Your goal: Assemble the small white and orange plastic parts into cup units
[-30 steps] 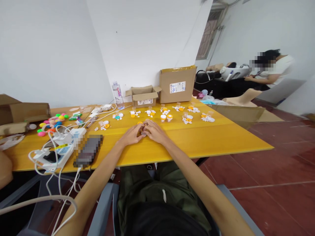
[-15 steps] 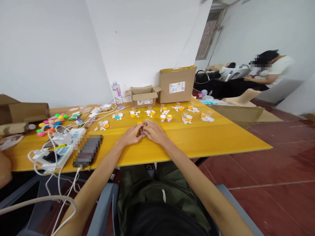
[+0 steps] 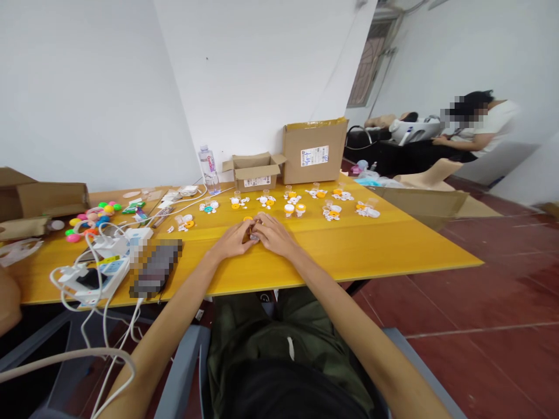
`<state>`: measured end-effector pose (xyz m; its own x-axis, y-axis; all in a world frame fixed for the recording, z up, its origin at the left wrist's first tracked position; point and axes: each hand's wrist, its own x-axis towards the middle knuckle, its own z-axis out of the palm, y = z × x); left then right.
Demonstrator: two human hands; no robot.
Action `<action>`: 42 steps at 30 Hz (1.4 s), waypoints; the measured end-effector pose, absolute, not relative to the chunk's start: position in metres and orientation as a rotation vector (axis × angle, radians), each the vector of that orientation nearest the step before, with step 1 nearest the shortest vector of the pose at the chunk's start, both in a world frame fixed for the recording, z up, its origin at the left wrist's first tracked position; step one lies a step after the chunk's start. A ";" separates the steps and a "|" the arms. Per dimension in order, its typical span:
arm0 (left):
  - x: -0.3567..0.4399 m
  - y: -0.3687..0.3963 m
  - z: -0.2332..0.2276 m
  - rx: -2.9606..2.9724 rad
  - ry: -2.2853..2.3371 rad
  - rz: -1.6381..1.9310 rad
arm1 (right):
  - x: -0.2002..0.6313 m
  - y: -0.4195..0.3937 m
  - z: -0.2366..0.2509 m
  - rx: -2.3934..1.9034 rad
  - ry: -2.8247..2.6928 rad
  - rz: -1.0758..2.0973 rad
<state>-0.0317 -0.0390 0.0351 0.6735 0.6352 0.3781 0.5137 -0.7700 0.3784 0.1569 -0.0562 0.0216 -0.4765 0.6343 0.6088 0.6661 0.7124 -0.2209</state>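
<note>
My left hand and my right hand meet above the near half of the yellow table, fingertips pressed together. Whatever they pinch is covered by the fingers. Just past the left fingertips shows the edge of a small orange ring-shaped piece. Two white-and-orange capped cups stand upright beyond my right hand. Around them lie small heaps of clear cups with white and orange parts, one heap to the right and another to the left. One heap holds a teal part.
Behind the heaps stand an open small carton, a larger closed carton and a water bottle. On the left lie a phone, a power strip with cables and colourful balls. A person sits far right.
</note>
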 end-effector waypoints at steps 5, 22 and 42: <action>-0.032 -0.038 0.034 2.659 0.931 0.739 | 0.157 -0.055 0.020 -0.981 -2.232 -0.042; -0.032 -0.037 0.034 2.671 0.923 0.728 | 0.155 -0.053 0.020 -1.035 -2.233 -0.070; -0.033 -0.038 0.032 2.654 0.941 0.746 | 0.160 -0.050 0.017 -1.071 -2.062 -0.060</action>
